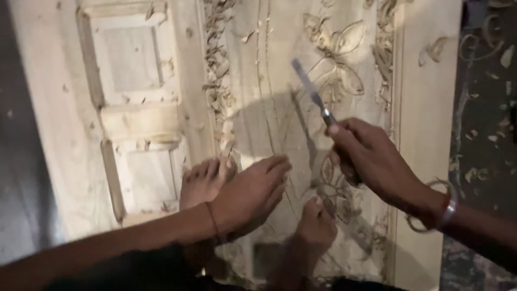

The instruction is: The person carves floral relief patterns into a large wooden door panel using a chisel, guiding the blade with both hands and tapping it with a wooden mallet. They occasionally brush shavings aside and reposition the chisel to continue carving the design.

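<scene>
My right hand is closed around the handle of a narrow metal chisel. Its blade points up and to the left over a pale wooden panel carved with flowers and leaves. A metal bangle and a red band sit on that wrist. My left hand lies flat on the panel, fingers together and pointing up-right, with a thin thread around the wrist. It holds nothing. Carved floral relief lies beyond the chisel tip, and more carving sits between my two hands.
A bare foot rests on the panel just left of my left hand, and another foot below the right hand. Wood shavings run in a strip up the panel. A framed section with rectangular recesses lies at left. Dark floor with chips lies right.
</scene>
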